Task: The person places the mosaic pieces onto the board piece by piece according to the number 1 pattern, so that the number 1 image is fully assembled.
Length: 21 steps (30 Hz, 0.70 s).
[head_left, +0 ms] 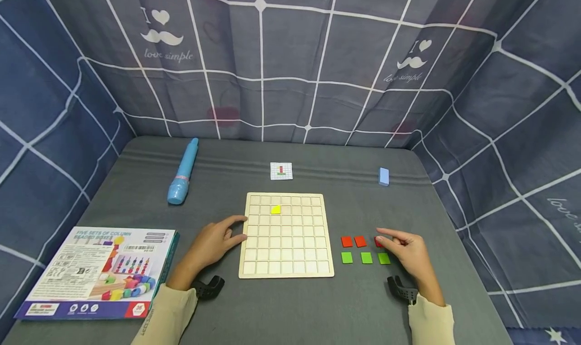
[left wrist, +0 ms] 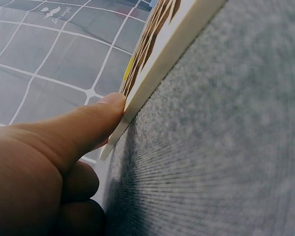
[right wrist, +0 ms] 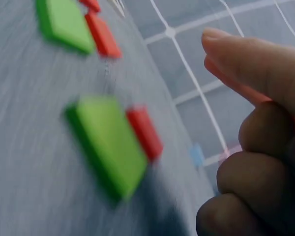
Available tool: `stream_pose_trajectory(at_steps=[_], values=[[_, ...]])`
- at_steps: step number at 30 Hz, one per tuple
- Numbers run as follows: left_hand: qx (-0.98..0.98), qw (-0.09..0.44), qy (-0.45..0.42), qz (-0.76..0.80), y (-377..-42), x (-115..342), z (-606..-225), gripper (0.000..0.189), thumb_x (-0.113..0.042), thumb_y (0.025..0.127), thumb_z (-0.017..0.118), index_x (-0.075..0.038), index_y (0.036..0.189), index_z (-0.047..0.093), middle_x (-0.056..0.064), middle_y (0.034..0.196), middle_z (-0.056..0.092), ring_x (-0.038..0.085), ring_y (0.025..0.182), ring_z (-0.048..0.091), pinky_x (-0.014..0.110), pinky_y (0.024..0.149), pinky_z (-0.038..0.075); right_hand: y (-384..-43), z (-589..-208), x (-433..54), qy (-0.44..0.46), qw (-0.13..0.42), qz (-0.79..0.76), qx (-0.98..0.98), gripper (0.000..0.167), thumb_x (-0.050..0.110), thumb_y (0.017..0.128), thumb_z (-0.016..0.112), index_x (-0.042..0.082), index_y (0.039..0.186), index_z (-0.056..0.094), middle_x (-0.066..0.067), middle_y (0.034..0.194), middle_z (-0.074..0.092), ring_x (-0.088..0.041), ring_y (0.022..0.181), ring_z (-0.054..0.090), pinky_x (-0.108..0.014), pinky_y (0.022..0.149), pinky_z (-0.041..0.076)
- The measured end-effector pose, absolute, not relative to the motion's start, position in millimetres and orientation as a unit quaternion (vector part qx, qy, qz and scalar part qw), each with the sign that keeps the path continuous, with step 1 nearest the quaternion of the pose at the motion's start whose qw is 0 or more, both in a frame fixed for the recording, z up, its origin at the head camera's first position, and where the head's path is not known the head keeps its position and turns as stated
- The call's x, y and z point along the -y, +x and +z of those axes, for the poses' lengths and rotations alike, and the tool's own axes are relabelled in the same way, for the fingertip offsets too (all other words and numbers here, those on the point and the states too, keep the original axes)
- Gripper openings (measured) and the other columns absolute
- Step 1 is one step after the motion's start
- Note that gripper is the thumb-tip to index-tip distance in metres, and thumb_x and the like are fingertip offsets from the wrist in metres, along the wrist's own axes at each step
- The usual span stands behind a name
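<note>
A pale wooden grid board (head_left: 286, 277) lies mid-table, with one yellow tile (head_left: 275, 210) in an upper square. Along its left edge, my left hand (head_left: 215, 241) touches the frame with index finger and thumb. The left wrist view shows the thumb (left wrist: 96, 115) against the board's side (left wrist: 157, 69). Right of the board lie three red tiles (head_left: 360, 241) above three green tiles (head_left: 366, 257). My right hand (head_left: 406, 249) hovers at the rightmost red tile (right wrist: 145, 132), index finger and thumb apart. In the head view the thumb partly covers that tile; a green tile (right wrist: 108, 147) lies beside it.
Behind the board sits a small card (head_left: 281, 171) printed with a coloured grid pattern. A blue microphone-shaped object (head_left: 183, 173) lies back left, a light-blue block (head_left: 384, 176) back right. A boxed set (head_left: 100, 274) occupies the front left. Grid-patterned curtains (head_left: 290, 57) enclose the table.
</note>
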<state>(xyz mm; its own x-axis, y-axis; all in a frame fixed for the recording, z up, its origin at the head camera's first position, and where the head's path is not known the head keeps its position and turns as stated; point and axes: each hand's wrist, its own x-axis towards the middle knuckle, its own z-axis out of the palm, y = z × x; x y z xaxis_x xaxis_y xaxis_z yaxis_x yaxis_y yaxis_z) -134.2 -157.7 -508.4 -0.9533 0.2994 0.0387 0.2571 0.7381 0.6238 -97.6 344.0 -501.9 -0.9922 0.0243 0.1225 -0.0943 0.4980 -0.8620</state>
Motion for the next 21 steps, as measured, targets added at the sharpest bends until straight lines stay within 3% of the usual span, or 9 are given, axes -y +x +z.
stream_pose_trajectory(at_steps=[4, 9, 21], values=[[-0.931, 0.033, 0.148, 0.332, -135.3, 157.9, -509.0, 0.050, -0.039, 0.094, 0.075, -0.020, 0.138, 0.062, -0.008, 0.055, 0.040, 0.009, 0.044, 0.034, 0.027, 0.047, 0.032, -88.1, -507.9, -353.2, -0.016, 0.072, 0.507, 0.859, 0.031, 0.014, 0.088, 0.083, 0.003, 0.117, 0.077, 0.006, 0.057, 0.036, -0.001, 0.046, 0.026, -0.031, 0.042, 0.026], [-0.931, 0.032, 0.144, 0.333, -134.7, 158.6, -509.7, 0.049, -0.039, 0.094, 0.075, -0.020, 0.138, 0.063, -0.009, 0.055, 0.040, 0.007, 0.045, 0.034, 0.027, 0.046, 0.032, -87.4, -513.2, -354.9, -0.043, 0.071, 0.473, 0.877, 0.035, 0.024, 0.087, 0.085, 0.008, 0.118, 0.077, 0.007, 0.058, 0.036, -0.001, 0.046, 0.028, -0.029, 0.042, 0.028], [-0.934, 0.029, 0.143, 0.327, -134.1, 157.9, -509.5, 0.050, -0.039, 0.094, 0.075, -0.019, 0.139, 0.063, -0.009, 0.055, 0.040, 0.007, 0.045, 0.034, 0.027, 0.047, 0.031, -90.7, -519.5, -348.2, -0.050, 0.072, 0.389, 0.917, 0.040, 0.032, 0.084, 0.087, 0.010, 0.117, 0.078, 0.008, 0.059, 0.037, -0.004, 0.049, 0.029, -0.025, 0.044, 0.025]])
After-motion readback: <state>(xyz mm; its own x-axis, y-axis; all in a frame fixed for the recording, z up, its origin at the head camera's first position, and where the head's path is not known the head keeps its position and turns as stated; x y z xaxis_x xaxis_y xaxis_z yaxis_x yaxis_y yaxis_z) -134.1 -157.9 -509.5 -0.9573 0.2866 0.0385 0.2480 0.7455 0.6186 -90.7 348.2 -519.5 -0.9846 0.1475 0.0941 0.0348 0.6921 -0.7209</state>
